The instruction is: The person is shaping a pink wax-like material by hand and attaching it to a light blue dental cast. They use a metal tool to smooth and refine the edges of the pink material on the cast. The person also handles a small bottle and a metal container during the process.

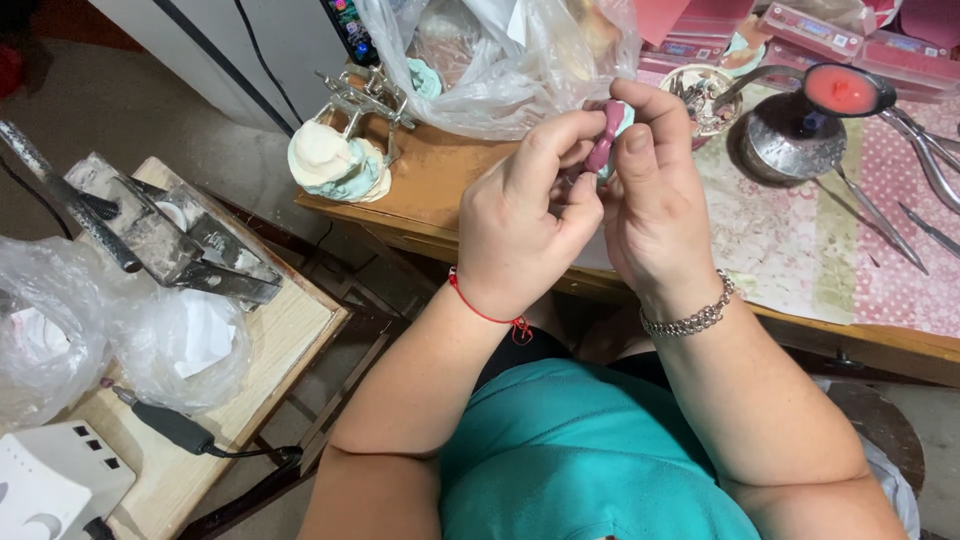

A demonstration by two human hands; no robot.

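Both my hands are raised together in front of the wooden workbench edge [420, 215]. Between their fingertips sits a small pink wax piece [603, 148] with a bit of pale blue-green material behind it. My left hand [525, 215] pinches it from the left; a red string is tied around that wrist. My right hand [655, 195] grips it from the right with thumb and forefinger, a silver chain bracelet on its wrist. Most of the piece is hidden by my fingers.
A plaster dental model on a metal articulator [345, 145] stands at the bench's left corner. A clear plastic bag [500, 60], a metal pot [790, 140], a spoon with red wax [840, 90] and pliers [925, 150] lie behind. A side table holds a metal press [165, 230] and a handpiece [165, 425].
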